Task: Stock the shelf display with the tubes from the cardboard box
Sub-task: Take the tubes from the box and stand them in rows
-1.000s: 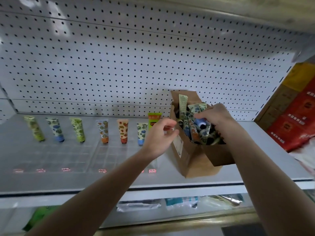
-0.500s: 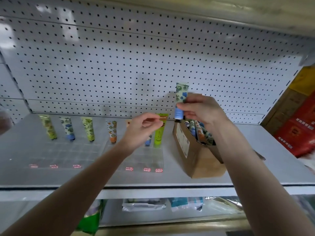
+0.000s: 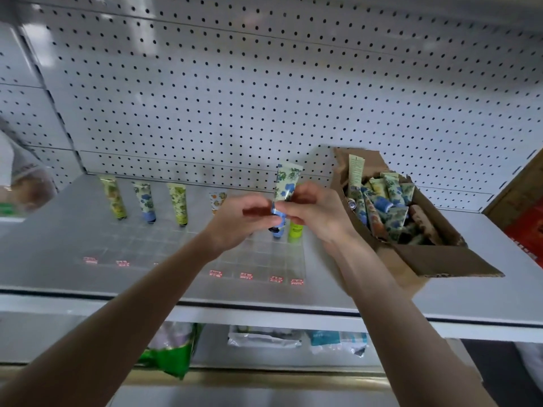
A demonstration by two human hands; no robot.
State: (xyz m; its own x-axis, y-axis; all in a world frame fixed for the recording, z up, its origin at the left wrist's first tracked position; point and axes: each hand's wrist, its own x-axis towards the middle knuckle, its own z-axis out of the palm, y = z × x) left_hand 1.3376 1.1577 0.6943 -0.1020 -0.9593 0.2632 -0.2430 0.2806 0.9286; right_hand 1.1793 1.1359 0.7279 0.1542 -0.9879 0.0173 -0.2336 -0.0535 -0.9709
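Across the whole back, white pegboard (image 3: 264,98), dropping to meet the grey shelf (image 3: 58,254) at its rear edge. Front lip of that shelf straight across the lower middle, both forearms reaching in over it. Underneath, on the lower level, pale and green packets (image 3: 264,339).

Over on the right, open cardboard box (image 3: 435,259) sitting on the shelf, flaps folded out, near flap jutting toward the front lip, rear flap up against the pegboard. Packed inside, a jumble of patterned tubes (image 3: 382,207), one poking up taller at the back corner. Past the box, at the right edge of view, a red carton (image 3: 526,230).

Left of the box, flat on the shelf, a clear grid display (image 3: 264,259) with red price tags (image 3: 216,273) along its front edge. Only a narrow strip of grey shelf showing between its right edge and the box. Upright along the display's back row, the standing tubes (image 3: 145,202): three in plain sight at the left, one half hidden behind the left hand, then a lime tube (image 3: 295,230) peeking out under the hands. Rows of grid cells in front of them, toward the tags.

And centre stage, the held tube (image 3: 287,183), crimped end up, raised above the display's right end, just left of the box and touching neither. Left hand (image 3: 235,227) pinching its lower end with the fingertips. Right hand (image 3: 317,215) curled round the lower body from the other side, near the box's near corner.
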